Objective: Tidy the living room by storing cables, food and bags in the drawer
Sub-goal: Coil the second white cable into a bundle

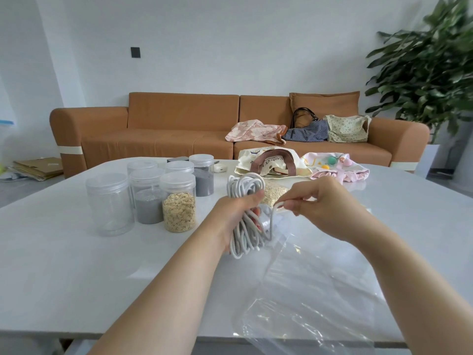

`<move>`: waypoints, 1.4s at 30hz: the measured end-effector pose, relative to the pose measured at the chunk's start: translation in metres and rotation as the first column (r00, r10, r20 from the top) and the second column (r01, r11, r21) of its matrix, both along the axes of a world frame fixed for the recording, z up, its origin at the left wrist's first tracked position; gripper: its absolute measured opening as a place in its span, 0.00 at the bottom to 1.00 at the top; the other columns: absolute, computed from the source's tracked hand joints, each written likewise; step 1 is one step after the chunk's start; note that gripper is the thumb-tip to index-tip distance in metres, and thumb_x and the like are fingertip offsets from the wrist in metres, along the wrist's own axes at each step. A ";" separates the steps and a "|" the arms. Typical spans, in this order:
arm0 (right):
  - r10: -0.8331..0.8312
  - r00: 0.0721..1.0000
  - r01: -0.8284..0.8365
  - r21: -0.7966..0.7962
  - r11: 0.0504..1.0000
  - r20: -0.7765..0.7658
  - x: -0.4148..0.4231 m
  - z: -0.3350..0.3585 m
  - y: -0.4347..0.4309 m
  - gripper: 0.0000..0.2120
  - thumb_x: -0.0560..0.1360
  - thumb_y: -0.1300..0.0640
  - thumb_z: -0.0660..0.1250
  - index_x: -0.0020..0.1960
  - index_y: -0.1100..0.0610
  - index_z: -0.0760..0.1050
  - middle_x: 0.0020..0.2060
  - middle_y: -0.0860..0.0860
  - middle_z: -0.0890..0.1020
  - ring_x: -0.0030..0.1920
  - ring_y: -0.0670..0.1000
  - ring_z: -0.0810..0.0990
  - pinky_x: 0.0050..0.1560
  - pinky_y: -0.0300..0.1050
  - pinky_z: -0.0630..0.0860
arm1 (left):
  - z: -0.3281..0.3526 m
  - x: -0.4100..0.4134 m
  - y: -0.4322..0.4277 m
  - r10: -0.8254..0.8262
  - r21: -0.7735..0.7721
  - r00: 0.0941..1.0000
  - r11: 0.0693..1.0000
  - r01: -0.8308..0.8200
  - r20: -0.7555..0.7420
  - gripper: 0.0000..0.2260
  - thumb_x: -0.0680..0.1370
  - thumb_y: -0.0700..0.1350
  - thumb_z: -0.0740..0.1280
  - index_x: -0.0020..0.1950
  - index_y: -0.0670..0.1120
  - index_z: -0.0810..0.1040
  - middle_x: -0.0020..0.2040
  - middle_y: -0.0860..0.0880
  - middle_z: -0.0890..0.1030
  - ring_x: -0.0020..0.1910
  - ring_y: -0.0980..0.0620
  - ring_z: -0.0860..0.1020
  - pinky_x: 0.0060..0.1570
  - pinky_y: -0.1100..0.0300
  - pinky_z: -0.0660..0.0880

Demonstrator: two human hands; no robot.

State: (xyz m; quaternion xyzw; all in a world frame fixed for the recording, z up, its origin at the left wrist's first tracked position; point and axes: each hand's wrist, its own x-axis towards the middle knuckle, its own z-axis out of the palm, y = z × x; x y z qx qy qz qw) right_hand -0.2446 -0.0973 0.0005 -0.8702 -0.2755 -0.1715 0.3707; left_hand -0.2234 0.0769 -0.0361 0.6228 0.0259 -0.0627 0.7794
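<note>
Spreading across the lower half of the view, the white surface (64, 265) carries everything in play, with the brown sofa (166, 124) beyond it and no drawer in sight. On the near right part of that surface lies a clear plastic bag (307, 290), flat and crumpled, reaching from under the hands to the near edge; where its mouth is I cannot tell. Above its far end is the cable coil (244, 239), a bundle of pale grey loops whose long axis runs nearly upright, its lower loops just over the bag. The left hand (235, 213) grasps the coil round its middle, fingers curled about the strands, so it bears the whole bundle. The right hand (322, 201) sits just to the right of the coil, about level with its middle, thumb and fingertips pinching a loose strand (273, 216) that rises from the coil's lower part. As I judge it, the coming move turns on that strand: it would pass across the upright bundle, at right angles to its long axis, or else the coil would go down into the bag directly beneath.
</note>
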 end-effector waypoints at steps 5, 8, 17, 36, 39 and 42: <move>-0.115 0.992 0.113 -0.048 0.992 -0.043 -0.004 0.008 0.000 0.12 0.69 0.60 0.74 0.29 0.48 0.79 0.24 0.46 0.80 0.25 0.43 0.73 0.28 0.32 0.69 | -0.004 -0.002 -0.008 -0.214 -0.015 0.975 0.977 0.214 -0.054 0.28 0.57 0.64 0.70 0.41 0.42 0.75 0.31 0.46 0.77 0.25 0.51 0.76 0.32 0.60 0.76; -0.246 0.969 0.240 -0.163 0.957 -0.017 -0.006 0.009 0.001 0.09 0.68 0.54 0.75 0.30 0.52 0.80 0.25 0.48 0.80 0.29 0.50 0.78 0.29 0.38 0.70 | -0.007 -0.002 -0.009 -0.356 0.032 0.934 0.934 0.357 -0.041 0.32 0.55 0.70 0.66 0.43 0.43 0.74 0.31 0.47 0.76 0.25 0.51 0.76 0.30 0.61 0.76; -0.394 0.908 0.416 -0.195 0.888 0.143 -0.016 0.017 0.006 0.17 0.62 0.45 0.77 0.30 0.56 0.74 0.28 0.50 0.77 0.31 0.48 0.72 0.30 0.42 0.65 | -0.006 -0.002 -0.005 -0.640 -0.092 0.768 0.764 0.639 0.023 0.31 0.50 0.53 0.84 0.45 0.44 0.74 0.31 0.47 0.77 0.26 0.53 0.76 0.31 0.61 0.77; -0.294 0.950 0.279 0.141 0.950 0.102 -0.001 0.003 -0.001 0.13 0.59 0.52 0.80 0.30 0.53 0.75 0.23 0.47 0.75 0.25 0.45 0.68 0.28 0.36 0.66 | -0.003 -0.008 -0.002 -0.628 -0.088 0.776 0.778 0.622 -0.061 0.15 0.66 0.35 0.62 0.53 0.40 0.69 0.32 0.45 0.78 0.29 0.50 0.79 0.34 0.57 0.79; -0.277 0.952 0.252 0.181 0.951 0.131 -0.001 0.001 0.002 0.15 0.60 0.53 0.80 0.30 0.58 0.75 0.22 0.53 0.73 0.24 0.46 0.65 0.25 0.35 0.63 | -0.002 -0.006 0.000 -0.621 -0.016 0.784 0.784 0.620 -0.030 0.15 0.65 0.36 0.67 0.51 0.40 0.72 0.34 0.45 0.78 0.31 0.50 0.79 0.37 0.56 0.79; -0.211 0.970 0.189 0.167 0.968 0.123 -0.006 0.000 0.007 0.15 0.61 0.55 0.79 0.30 0.58 0.73 0.22 0.49 0.71 0.25 0.44 0.66 0.25 0.33 0.64 | -0.004 -0.009 -0.006 -0.596 0.129 0.803 0.795 0.592 -0.012 0.11 0.66 0.37 0.70 0.46 0.39 0.74 0.34 0.43 0.78 0.30 0.50 0.79 0.31 0.58 0.79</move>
